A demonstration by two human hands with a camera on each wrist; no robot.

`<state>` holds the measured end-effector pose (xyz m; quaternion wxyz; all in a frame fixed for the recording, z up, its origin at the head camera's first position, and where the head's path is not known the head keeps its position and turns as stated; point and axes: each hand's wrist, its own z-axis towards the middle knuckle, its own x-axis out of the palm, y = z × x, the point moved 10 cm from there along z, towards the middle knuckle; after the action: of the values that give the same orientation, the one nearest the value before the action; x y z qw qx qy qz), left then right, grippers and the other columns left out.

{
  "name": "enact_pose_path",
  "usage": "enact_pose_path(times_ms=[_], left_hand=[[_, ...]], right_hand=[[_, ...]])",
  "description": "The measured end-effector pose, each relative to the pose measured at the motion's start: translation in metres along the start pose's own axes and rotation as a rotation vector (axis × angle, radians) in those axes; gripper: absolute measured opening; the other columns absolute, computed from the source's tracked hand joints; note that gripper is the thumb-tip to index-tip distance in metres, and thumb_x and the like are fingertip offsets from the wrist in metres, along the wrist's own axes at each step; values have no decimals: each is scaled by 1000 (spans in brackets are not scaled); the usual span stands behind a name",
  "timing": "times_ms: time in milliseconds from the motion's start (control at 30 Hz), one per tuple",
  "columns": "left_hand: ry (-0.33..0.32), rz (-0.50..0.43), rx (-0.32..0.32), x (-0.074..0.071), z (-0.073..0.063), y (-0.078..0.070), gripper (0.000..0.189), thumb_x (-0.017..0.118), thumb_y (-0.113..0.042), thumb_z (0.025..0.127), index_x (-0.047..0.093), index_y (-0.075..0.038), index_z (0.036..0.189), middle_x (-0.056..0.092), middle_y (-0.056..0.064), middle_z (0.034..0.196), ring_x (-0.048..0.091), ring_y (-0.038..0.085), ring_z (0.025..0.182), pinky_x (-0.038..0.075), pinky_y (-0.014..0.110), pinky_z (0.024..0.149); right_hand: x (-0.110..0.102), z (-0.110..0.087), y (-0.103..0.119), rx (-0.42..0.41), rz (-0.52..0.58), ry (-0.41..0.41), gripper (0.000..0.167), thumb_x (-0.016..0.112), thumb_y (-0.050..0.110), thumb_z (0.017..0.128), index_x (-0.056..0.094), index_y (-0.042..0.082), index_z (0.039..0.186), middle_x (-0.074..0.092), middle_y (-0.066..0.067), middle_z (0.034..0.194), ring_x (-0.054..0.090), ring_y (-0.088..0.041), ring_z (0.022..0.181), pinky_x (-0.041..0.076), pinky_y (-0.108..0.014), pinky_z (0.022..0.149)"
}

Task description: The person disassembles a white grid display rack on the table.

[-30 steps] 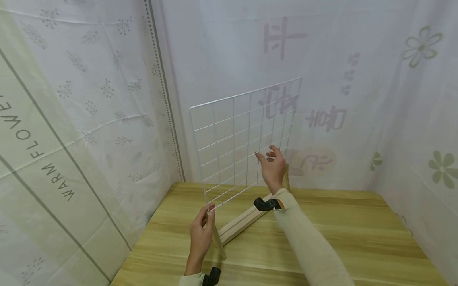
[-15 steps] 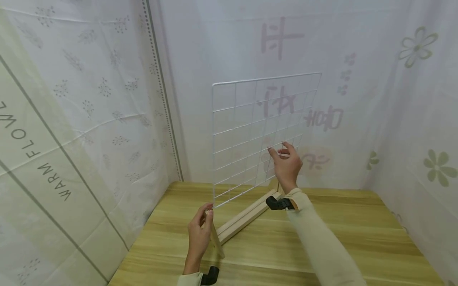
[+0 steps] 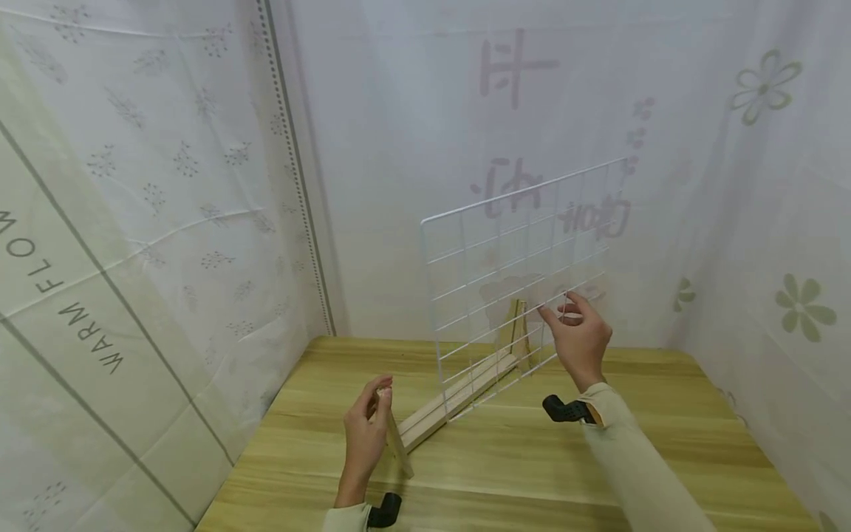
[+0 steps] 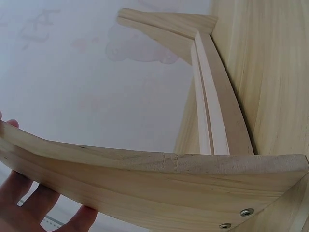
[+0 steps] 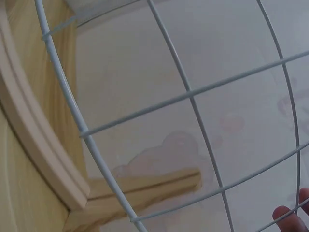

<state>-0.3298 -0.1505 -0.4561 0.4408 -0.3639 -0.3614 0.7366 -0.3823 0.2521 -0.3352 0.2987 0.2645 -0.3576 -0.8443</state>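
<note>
My right hand (image 3: 581, 336) pinches a wire of a white wire grid panel (image 3: 499, 197), which stands tilted in the air above the table. In the right wrist view the grid's wires (image 5: 190, 93) fill the foreground, with fingertips at the lower right. A wooden stand has a grooved base bar (image 3: 428, 427) and an upright at each end. My left hand (image 3: 364, 432) holds the top of the near upright (image 4: 145, 179), fingers on one side and thumb on the other. The grooved far upright (image 4: 164, 24) shows behind the grid. Panel and left hand are apart.
The stand rests on a wood-grain table (image 3: 565, 458). Printed curtains (image 3: 372, 89) hang behind the table and on both sides. Each wrist wears a black camera mount, one at the right wrist (image 3: 565, 408) and one at the left (image 3: 384, 510).
My right hand has carried the grid panel rightward, and its near lower corner has come away from my left hand. The panel's top edge first rose, then dropped. My left hand stays at the near upright.
</note>
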Motion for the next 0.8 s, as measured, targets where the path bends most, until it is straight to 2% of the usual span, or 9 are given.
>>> enact_pose_path(times_ms=[100, 167, 267, 333, 433, 633, 800], left_hand=[[4, -3, -4, 0, 0, 0, 23, 59, -23, 103, 67, -27, 124, 71, -6, 107, 64, 8, 95, 54, 55, 98], [4, -4, -9, 0, 0, 0, 23, 59, -24, 103, 67, -28, 124, 71, -7, 118, 64, 7, 98, 54, 53, 99], [6, 4, -13, 0, 0, 1, 23, 59, -24, 103, 67, -28, 124, 71, -5, 123, 63, 5, 98, 54, 52, 99], [5, 7, -16, 0, 0, 1, 23, 59, -23, 103, 67, -28, 124, 71, -5, 122, 64, 4, 99, 54, 52, 99], [0, 5, -22, -1, -1, 0, 23, 59, -23, 103, 68, -27, 123, 71, -6, 122, 64, 4, 98, 54, 52, 99], [-3, 15, -29, -1, -1, 0, 22, 59, -25, 103, 68, -27, 123, 71, -7, 118, 56, 5, 86, 54, 51, 99], [-6, 22, -22, 1, 0, 1, 22, 59, -24, 103, 68, -29, 122, 71, -10, 118, 57, 5, 84, 55, 47, 98]], right_hand=[[-12, -6, -14, -7, -29, 0, 53, 82, 33, 84, 68, 8, 129, 75, -15, 98, 70, -13, 74, 38, 0, 65], [-20, -10, -23, -2, -43, -1, 54, 82, 33, 84, 68, 7, 129, 75, -15, 97, 64, 2, 72, 38, 1, 64], [-31, -18, -37, 11, -64, -1, 55, 82, 33, 84, 68, 6, 129, 76, -15, 97, 53, 19, 69, 39, 1, 63], [-39, -24, -47, 29, -67, -4, 55, 83, 32, 83, 68, 6, 129, 76, -16, 97, 50, 25, 66, 39, 1, 61], [-50, -33, -59, 55, -67, -15, 55, 84, 30, 82, 69, 5, 128, 77, -19, 97, 49, 28, 64, 40, 0, 58], [-71, -49, -78, 95, -100, -45, 52, 86, 26, 80, 71, 2, 123, 76, -23, 96, 47, 29, 60, 40, -2, 54], [-86, -61, -98, 157, -129, -52, 51, 88, 26, 77, 73, 1, 119, 76, -23, 96, 47, 26, 55, 41, -6, 49]])
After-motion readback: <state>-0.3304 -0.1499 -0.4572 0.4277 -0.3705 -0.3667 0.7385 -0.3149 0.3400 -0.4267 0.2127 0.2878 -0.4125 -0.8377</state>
